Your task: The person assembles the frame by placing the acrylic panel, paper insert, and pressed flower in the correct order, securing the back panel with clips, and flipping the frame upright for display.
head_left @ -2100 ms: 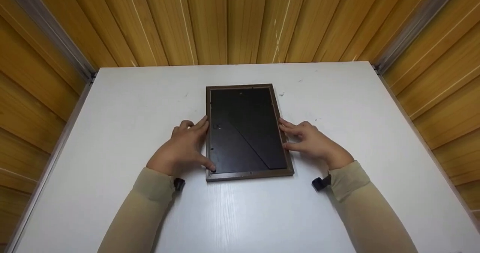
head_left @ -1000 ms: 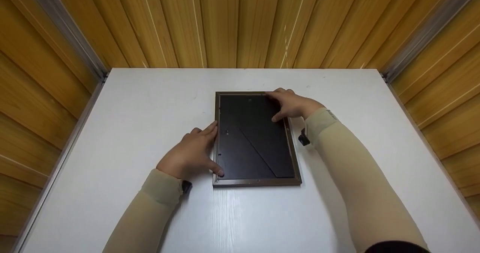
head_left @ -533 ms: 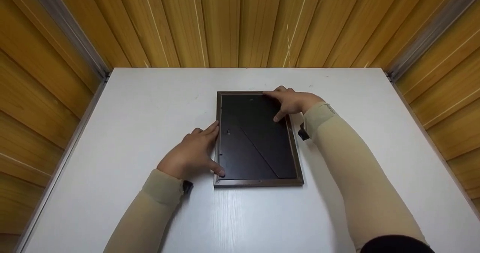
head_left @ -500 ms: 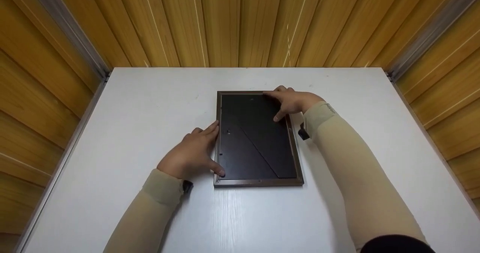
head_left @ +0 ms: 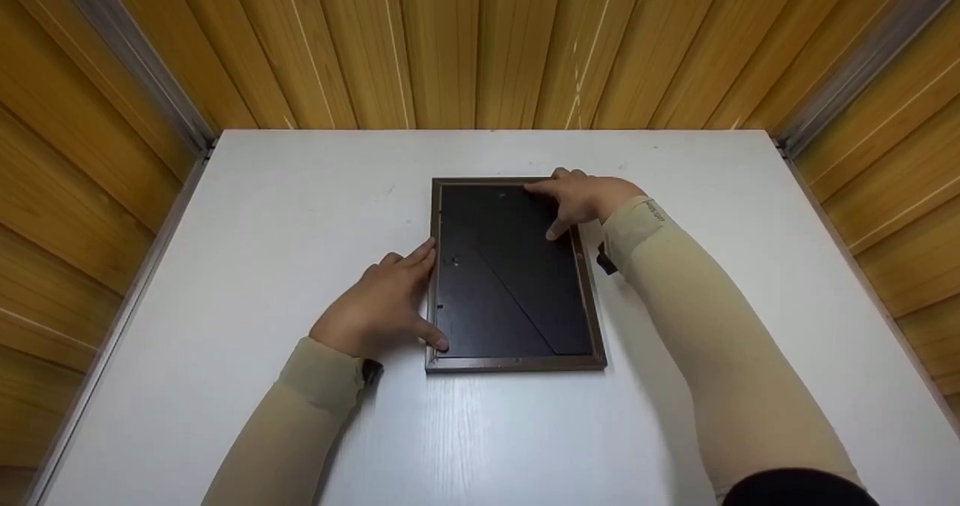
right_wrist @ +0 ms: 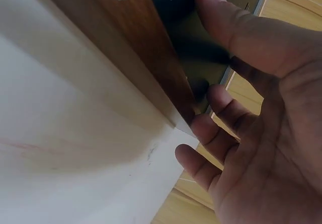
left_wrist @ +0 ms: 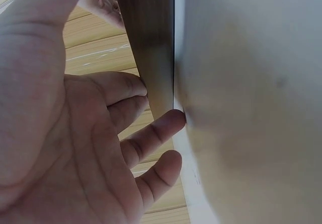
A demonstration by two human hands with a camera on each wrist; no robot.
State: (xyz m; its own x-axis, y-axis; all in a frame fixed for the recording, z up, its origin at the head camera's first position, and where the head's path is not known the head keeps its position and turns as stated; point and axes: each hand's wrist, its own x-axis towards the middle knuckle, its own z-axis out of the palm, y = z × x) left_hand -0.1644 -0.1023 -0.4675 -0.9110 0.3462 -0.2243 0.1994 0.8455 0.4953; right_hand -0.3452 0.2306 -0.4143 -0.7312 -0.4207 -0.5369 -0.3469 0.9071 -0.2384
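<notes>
A picture frame [head_left: 517,296] lies face down on the white table [head_left: 315,198], its brown rim around a black backing board. A diagonal slit on the board outlines a folded stand flap [head_left: 484,314]. My left hand [head_left: 382,299] is at the left side, fingertips against the outer edge and thumb over the lower left corner. In the left wrist view the fingers are slightly bent beside the brown rim [left_wrist: 148,43]. My right hand [head_left: 583,198] spans the upper right corner, thumb on the backing. The right wrist view shows its fingertips near the rim's corner [right_wrist: 161,58].
Wood-patterned panels [head_left: 442,48] stand behind the table and along both sides, with metal posts [head_left: 139,55] at the back corners. Small marks dot the tabletop beyond the picture frame. Light-coloured sleeves [head_left: 712,326] cover both forearms.
My right hand has moved from the frame's right side up to its upper right corner. My left hand keeps its place. Over the last second both hands and the frame stay nearly still.
</notes>
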